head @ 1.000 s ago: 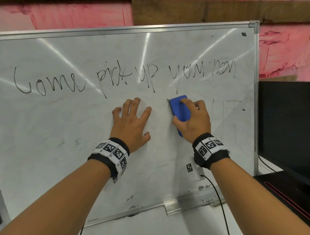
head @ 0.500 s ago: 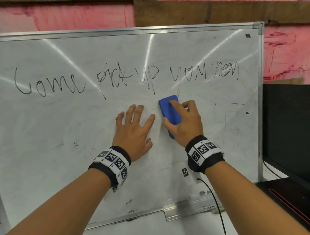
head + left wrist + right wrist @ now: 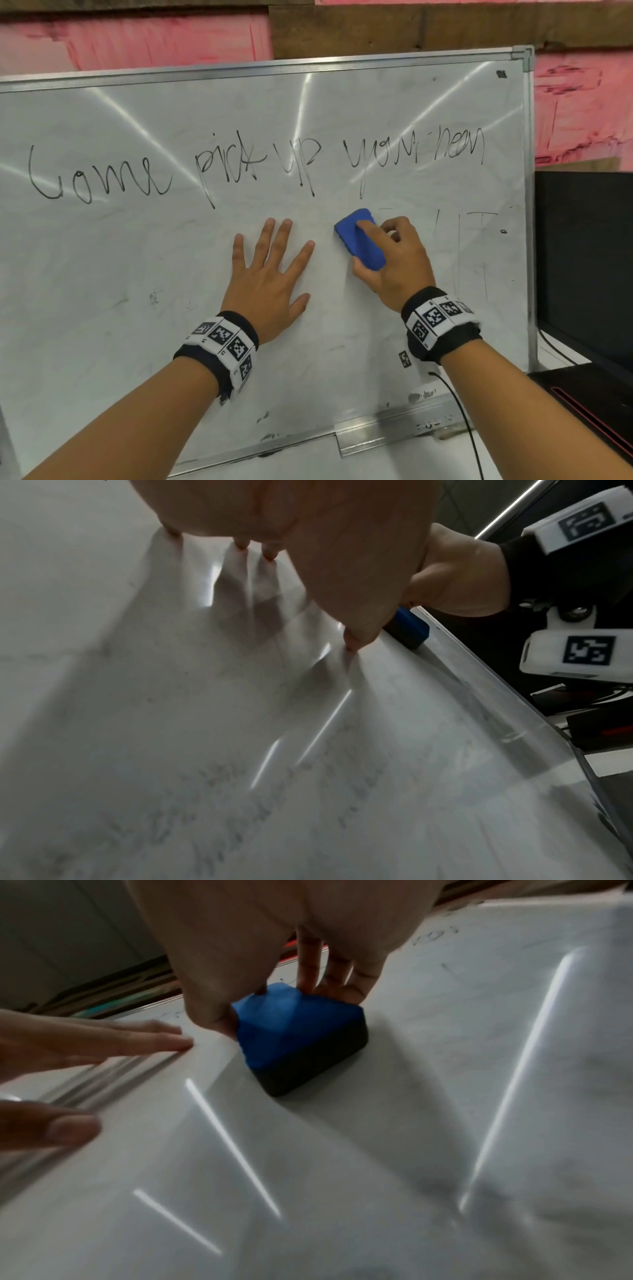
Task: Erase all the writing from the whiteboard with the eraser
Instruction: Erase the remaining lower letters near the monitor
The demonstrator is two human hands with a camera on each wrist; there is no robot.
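Eraser below the writing line, right hand gripping

Eraser (image 3: 359,240) pressed flat on whiteboard (image 3: 102,308), centre-right of the head frame. Long axis tilted, running from upper left to lower right. Held by right hand (image 3: 397,260): fingers (image 3: 366,228) curled over the blue top, thumb at the lower left edge, dark felt face down on the board in the right wrist view (image 3: 308,1069). Left hand (image 3: 270,284) spread flat on the board just left of the eraser, fingers straight, holding nothing, apart from the eraser.

Key relation: handwritten line (image 3: 257,168) sits above both hands, spanning upper left to upper right of the frame; nearest word directly up from the eraser tip. Faint strokes (image 3: 479,240) to the right of the right hand, mid-right of frame. Right hand nearer to both. Judged next: sweep up into the line, then across; most of the writing not yet erased.
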